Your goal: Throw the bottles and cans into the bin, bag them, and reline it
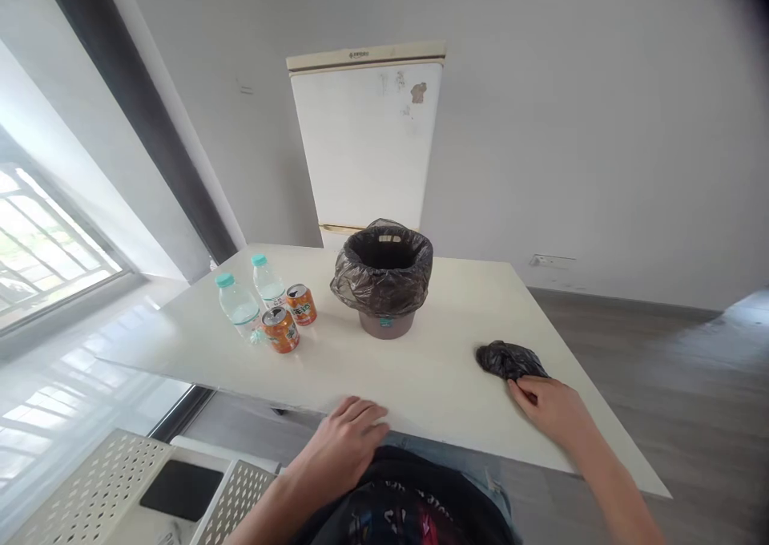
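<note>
The right hand (pixel 549 409) lies on the tabletop (pixel 432 369) at about 4 o'clock from the waste bin (pixel 388 324). Its fingers (pixel 524 386) are loosely extended, with the tips touching the near edge of a crumpled black plastic bag (pixel 509 360) but not closed round it. The bag is still a wad, flat on the surface and not lifted or spread. The left hand (pixel 345 441) rests palm-down on the near edge at 6 o'clock, its fingers slightly spread and holding nothing. The bin stands mid-table and already wears a black liner (pixel 381 276) folded over its rim; what little shows of its inside looks empty. At about 9 o'clock from the bin, two water bottles (pixel 239 304) and two orange drink cans (pixel 280 329) stand upright in a close group, untouched and well apart from both hands.
</note>
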The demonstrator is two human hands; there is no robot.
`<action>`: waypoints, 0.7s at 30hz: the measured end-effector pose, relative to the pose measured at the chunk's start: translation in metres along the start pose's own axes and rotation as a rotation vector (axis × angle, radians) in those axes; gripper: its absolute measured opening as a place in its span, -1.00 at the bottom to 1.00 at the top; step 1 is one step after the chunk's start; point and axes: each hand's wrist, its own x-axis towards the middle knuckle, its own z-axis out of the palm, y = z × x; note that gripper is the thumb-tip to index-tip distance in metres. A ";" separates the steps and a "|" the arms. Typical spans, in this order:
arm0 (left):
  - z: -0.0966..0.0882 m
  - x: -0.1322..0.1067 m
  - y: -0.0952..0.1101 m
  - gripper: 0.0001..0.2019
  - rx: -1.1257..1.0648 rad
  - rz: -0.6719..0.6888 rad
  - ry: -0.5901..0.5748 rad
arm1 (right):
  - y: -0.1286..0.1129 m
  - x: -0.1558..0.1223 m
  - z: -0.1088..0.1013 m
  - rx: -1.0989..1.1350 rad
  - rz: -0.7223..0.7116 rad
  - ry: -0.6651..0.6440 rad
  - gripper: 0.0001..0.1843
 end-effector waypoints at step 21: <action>0.015 -0.288 -0.185 -0.54 -0.027 -1.693 0.144 | -0.002 0.002 -0.003 -0.013 0.014 -0.025 -0.34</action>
